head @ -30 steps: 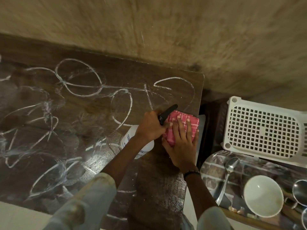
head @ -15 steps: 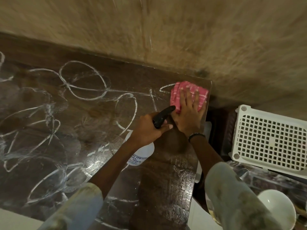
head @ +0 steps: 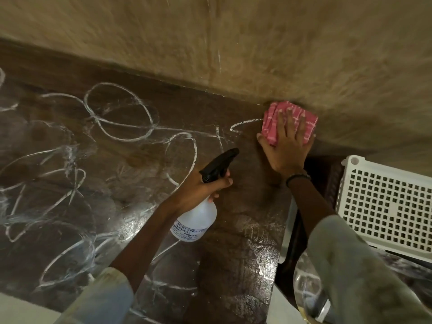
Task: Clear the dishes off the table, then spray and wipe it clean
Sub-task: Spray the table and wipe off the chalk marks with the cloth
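A dark wooden table is covered with white chalk-like loops and scribbles. My right hand presses a folded pink checked cloth flat at the table's far right corner, against the wall, fingers spread and straight over it. My left hand grips the neck of a white spray bottle with a black trigger head, held just above the table's right part. The strip of table near the right edge looks wet and free of marks.
A tan wall runs along the table's far side. To the right, beyond the table edge, stands a white perforated plastic basket. Below it a shiny tray shows partly behind my right sleeve.
My right hand has pushed the pink cloth away from me along the right edge, up to the far corner at the wall. The left hand with the spray bottle stayed about where it was.
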{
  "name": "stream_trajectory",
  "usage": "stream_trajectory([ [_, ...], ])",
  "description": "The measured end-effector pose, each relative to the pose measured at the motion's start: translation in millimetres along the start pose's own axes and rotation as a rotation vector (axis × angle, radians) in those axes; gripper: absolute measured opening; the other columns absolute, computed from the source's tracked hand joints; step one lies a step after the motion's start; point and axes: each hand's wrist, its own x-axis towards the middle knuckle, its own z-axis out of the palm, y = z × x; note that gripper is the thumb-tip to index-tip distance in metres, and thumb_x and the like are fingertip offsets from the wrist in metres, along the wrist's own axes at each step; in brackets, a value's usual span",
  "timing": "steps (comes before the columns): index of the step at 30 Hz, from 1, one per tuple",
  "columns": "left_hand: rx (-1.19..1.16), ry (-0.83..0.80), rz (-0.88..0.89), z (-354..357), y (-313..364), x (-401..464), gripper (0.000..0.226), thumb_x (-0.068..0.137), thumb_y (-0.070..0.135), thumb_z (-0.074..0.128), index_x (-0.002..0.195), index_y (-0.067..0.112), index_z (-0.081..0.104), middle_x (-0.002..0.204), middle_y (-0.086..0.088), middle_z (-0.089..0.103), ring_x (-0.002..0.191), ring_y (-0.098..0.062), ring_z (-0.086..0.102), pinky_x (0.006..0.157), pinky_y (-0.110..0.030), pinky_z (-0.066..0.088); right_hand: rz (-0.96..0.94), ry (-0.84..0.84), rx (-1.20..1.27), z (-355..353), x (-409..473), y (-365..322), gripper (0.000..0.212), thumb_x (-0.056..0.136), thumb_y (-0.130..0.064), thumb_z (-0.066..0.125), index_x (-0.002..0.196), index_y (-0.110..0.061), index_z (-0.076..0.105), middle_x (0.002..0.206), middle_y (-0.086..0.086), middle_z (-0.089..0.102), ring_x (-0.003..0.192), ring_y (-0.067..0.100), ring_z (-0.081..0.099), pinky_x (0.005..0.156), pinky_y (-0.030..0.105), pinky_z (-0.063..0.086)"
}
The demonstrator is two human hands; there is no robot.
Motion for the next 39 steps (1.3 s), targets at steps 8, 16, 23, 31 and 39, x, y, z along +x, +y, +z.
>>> stream_trajectory([
  [8,0.006,0.005,0.003,-3,-1,-2,0.014,0.085,0.001,0.061,0.095,0.012,0.062,0.087,-0.021,0.059,0.043,-0.009,0.047,0.049,-0.019,0.046,-0.425,-0.061,-0.127,5,-35,5,0.079,0.088,-0.072,0.026,0.152,-0.028,0.014,0.160,-0.002,0.014,0.148,0.026,0.005,0.113,0.062,0.014],
  [16,0.081,0.154,0.033,-13,1,5,0.010,0.086,0.007,0.060,0.094,0.010,0.066,0.066,-0.014,0.058,0.034,-0.002,0.045,0.044,-0.015,0.040,-0.084,0.003,-0.046,0,1,-2,0.082,0.084,-0.071,0.031,0.152,-0.030,0.012,0.161,-0.003,0.008,0.148,0.028,0.001,0.110,0.065,0.009],
  [23,0.251,0.330,0.005,-34,6,17,0.018,0.084,0.017,0.065,0.091,-0.001,0.066,0.070,-0.018,0.061,0.042,-0.003,0.049,0.050,-0.024,0.042,-0.338,-0.055,-0.065,16,-17,-49,0.078,0.088,-0.067,0.031,0.152,-0.028,0.012,0.160,-0.002,0.011,0.148,0.029,0.003,0.111,0.065,0.006],
  [31,0.414,0.412,-0.007,-42,11,23,0.014,0.081,0.019,0.069,0.091,0.009,0.067,0.072,-0.005,0.062,0.067,-0.018,0.060,0.055,-0.017,0.041,-0.283,0.000,-0.091,19,-42,-41,0.074,0.089,-0.068,0.036,0.151,-0.030,0.020,0.159,-0.007,0.015,0.148,0.023,0.006,0.112,0.059,0.014],
  [39,0.320,0.510,-0.047,-61,15,21,0.014,0.082,0.023,0.068,0.073,0.017,0.058,0.065,-0.003,0.060,0.061,-0.013,0.059,0.062,-0.027,0.049,-0.268,-0.017,-0.095,17,-32,-41,0.079,0.086,-0.072,0.031,0.151,-0.029,0.019,0.160,0.001,0.010,0.148,0.028,0.002,0.112,0.064,0.010],
])
